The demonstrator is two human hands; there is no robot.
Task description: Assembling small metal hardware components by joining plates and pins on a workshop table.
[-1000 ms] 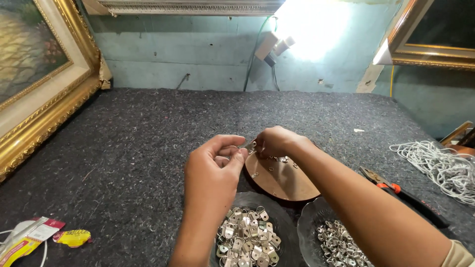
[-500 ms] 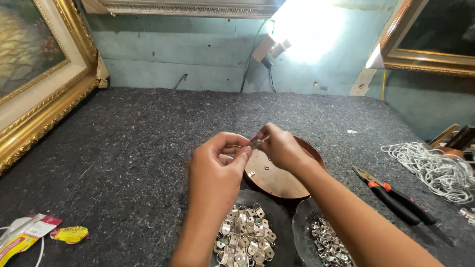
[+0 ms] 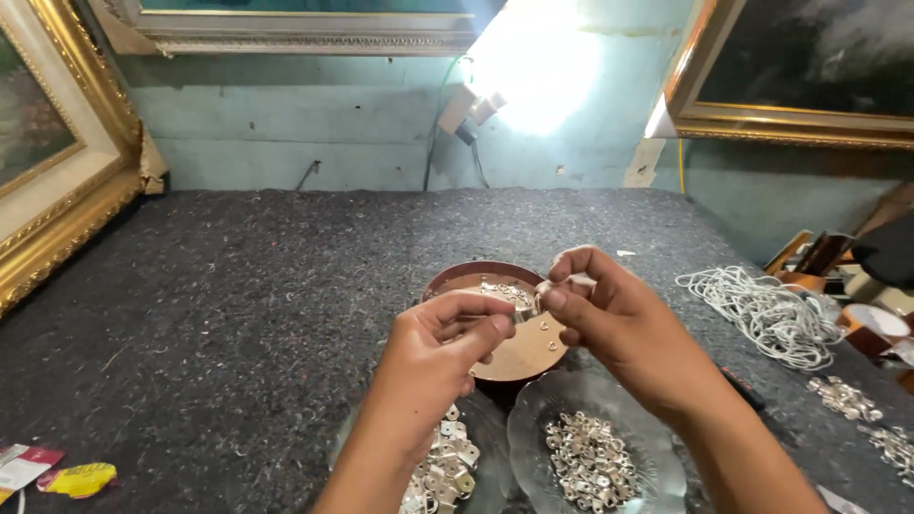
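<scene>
My left hand [image 3: 440,352] and my right hand [image 3: 609,319] meet above a round brown dish [image 3: 466,276], fingertips pinched together on a small silver metal hanger piece [image 3: 529,312]. The dish holds a few more such pieces on a tan inner surface. Below my left wrist lies a glass dish [image 3: 476,490] filled with several silver hanger plates. Under my right forearm sits a scalloped glass dish [image 3: 533,419] with a heap of small metal rings and screws.
A dark grey felt-covered table [image 3: 248,314] carries everything. A coil of white cord [image 3: 762,309] lies at the right, with more metal bits [image 3: 847,395] near it. Gold picture frames [image 3: 57,219] lean at the left and back. A yellow wrapper [image 3: 78,479] lies at the lower left.
Both hands have shifted right and slightly lower in view, still pinched together over the brown dish. The view has swung left, so the pliers have gone out of sight.
</scene>
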